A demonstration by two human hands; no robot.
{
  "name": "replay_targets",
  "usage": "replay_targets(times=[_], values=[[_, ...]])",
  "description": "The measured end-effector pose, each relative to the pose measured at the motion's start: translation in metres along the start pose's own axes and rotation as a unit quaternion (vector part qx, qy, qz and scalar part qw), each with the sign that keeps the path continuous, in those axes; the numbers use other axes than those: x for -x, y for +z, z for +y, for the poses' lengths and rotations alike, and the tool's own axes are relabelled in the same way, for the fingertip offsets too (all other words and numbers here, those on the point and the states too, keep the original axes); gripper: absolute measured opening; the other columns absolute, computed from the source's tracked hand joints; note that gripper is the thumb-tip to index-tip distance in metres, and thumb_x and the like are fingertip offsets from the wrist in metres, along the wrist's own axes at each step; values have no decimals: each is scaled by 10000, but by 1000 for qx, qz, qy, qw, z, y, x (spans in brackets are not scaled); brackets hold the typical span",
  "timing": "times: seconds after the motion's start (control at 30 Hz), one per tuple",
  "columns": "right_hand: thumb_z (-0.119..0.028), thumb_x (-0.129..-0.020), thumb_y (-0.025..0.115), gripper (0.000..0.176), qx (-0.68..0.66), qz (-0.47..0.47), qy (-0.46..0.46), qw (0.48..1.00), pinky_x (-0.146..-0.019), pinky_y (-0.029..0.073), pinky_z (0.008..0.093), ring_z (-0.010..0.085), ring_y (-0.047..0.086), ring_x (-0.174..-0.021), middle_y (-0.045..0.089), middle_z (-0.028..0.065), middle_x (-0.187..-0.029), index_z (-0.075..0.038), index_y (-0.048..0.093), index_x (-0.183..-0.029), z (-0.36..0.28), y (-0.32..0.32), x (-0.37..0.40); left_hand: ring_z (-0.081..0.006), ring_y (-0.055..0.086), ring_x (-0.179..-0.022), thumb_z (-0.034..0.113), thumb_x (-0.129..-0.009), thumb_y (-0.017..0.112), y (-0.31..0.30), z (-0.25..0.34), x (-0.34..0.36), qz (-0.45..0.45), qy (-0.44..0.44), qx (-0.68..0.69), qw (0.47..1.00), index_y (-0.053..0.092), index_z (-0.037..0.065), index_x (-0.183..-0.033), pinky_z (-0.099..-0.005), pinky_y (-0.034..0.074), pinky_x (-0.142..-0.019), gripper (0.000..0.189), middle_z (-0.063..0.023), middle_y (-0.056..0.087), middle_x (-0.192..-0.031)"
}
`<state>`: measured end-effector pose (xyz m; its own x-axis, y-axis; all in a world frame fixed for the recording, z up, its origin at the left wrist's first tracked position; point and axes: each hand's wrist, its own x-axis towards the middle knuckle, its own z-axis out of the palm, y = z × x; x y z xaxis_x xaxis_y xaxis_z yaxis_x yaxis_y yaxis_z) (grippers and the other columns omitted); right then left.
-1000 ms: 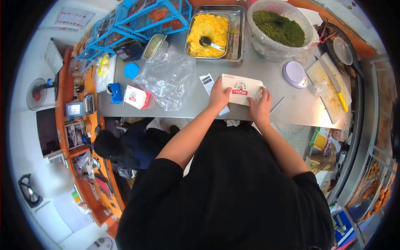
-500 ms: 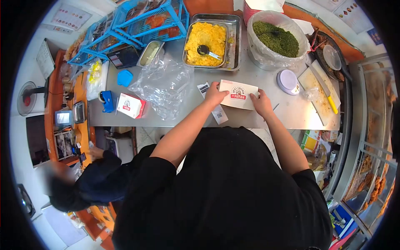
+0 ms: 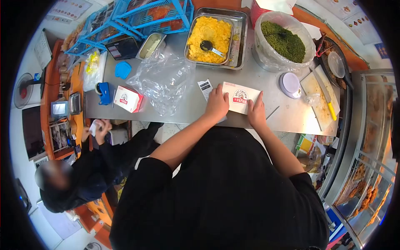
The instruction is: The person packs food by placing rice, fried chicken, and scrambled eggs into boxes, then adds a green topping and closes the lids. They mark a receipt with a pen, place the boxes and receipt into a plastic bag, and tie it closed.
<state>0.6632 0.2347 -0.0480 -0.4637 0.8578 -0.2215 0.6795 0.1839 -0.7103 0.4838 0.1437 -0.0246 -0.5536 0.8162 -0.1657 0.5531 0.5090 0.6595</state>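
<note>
A white takeaway box (image 3: 231, 88) with a red and black printed logo lies closed at the steel table's front edge. My left hand (image 3: 217, 105) holds its left side, fingers together against the end. At the opposite side, my right hand (image 3: 257, 111) grips the right end with the fingers pointing up along it. A printed paper slip (image 3: 204, 88) sticks out by my left hand, and part of it is hidden under that hand. Just right of my right hand lies a thin dark stick (image 3: 273, 112).
Plastic bags (image 3: 164, 83), a tape dispenser (image 3: 103, 93) and another box (image 3: 127, 100) stand left. Behind are a tray of yellow food (image 3: 209, 35) and a bowl of chopped greens (image 3: 284, 41). A knife (image 3: 325, 93) lies right. A co-worker (image 3: 93, 175) holds white paper.
The box has turned slightly clockwise between my hands. My left hand has shifted over more of the paper slip. The co-worker has raised both hands with a white paper in them.
</note>
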Motion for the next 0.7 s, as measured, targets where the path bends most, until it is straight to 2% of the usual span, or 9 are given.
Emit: replay_targets(times=[0.1, 0.17, 0.3, 0.37, 0.43, 0.5, 0.53, 0.6, 0.7], values=[[-257, -1036, 494, 727, -72, 62, -57, 994, -1108, 372, 482, 499, 439, -1335, 441, 384, -1423, 128, 129, -1533, 10, 13, 0, -471, 572, -1182, 269, -1007, 513, -3, 13, 1, 36, -17, 80, 996, 471, -90, -1360, -496, 470, -999, 506, -358, 568, -1274], [-233, -1038, 485, 706, -115, 21, 12, 993, -1120, 359, 477, 505, 424, -1343, 421, 386, -1439, 143, 136, -1524, -14, -4, 7, -499, 540, -1218, 231, -1028, 472, -38, 49, 2, -88, -153, 130, 976, 414, -117, -1408, -501, 454, -1019, 519, -366, 554, -1304], [-243, -1032, 496, 694, -114, 22, 6, 993, -1142, 327, 483, 478, 391, -1380, 353, 384, -1488, 129, 178, -1524, -5, -1, 2, -514, 508, -1254, 240, -1039, 440, -6, 14, -5, -116, -159, 156, 968, 395, -132, -1413, -488, 435, -1052, 530, -352, 509, -1376], [-259, -1027, 506, 690, -103, 46, -39, 993, -1156, 304, 501, 464, 369, -1405, 319, 381, -1513, 110, 209, -1529, 6, 0, 2, -501, 404, -1365, 234, -1031, 473, 35, -28, -1, 22, 11, 57, 998, 384, -98, -1427, -557, 338, -1117, 524, -350, 532, -1351], [-318, -1004, 538, 694, 205, 110, -212, 949, -1186, 234, 545, 422, 285, -1472, 265, 315, -1578, 51, 283, -1535, 13, -6, 4, -487, 296, -1439, 223, -1022, 490, 26, -35, 7, 16, 85, -41, 995, 328, -83, -1476, -587, 245, -1164, 571, -331, 405, -1488], [-398, -977, 564, 706, 235, 83, -240, 938, -1205, 171, 573, 387, 213, -1514, 235, 225, -1626, -53, 335, -1549, 15, -12, 0, -448, 227, -1484, 297, -985, 565, 16, -36, 2, 67, 243, -108, 962, 305, -31, -1523, -563, 209, -1200, 681, -262, 255, -1602], [-433, -970, 567, 710, 262, 27, -278, 924, -1208, 169, 573, 381, 207, -1518, 242, 197, -1632, -100, 340, -1555, 9, -24, -1, -448, 227, -1484, 297, -985, 565, 6, -32, -1, 66, 245, -108, 961, 305, -31, -1523, -563, 209, -1200, 681, -262, 255, -1602], [-520, -939, 583, 740, 265, -76, -358, 892, -1212, 153, 590, 372, 195, -1523, 234, 157, -1645, -208, 343, -1565, 12, -43, -6, -453, 199, -1489, 418, -915, 649, -16, -18, -8, -86, 353, -156, 919, 328, 80, -1553, -562, 210, -1212, 791, -209, 227, -1626], [-540, -922, 588, 766, 280, -148, -401, 860, -1217, 142, 598, 379, 183, -1524, 219, 143, -1652, -221, 330, -1569, 9, -59, -17, -444, 163, -1504, 515, -842, 707, -27, -15, -17, -143, 403, -198, 882, 391, 201, -1540, -573, 188, -1221, 828, -180, 230, -1630]])
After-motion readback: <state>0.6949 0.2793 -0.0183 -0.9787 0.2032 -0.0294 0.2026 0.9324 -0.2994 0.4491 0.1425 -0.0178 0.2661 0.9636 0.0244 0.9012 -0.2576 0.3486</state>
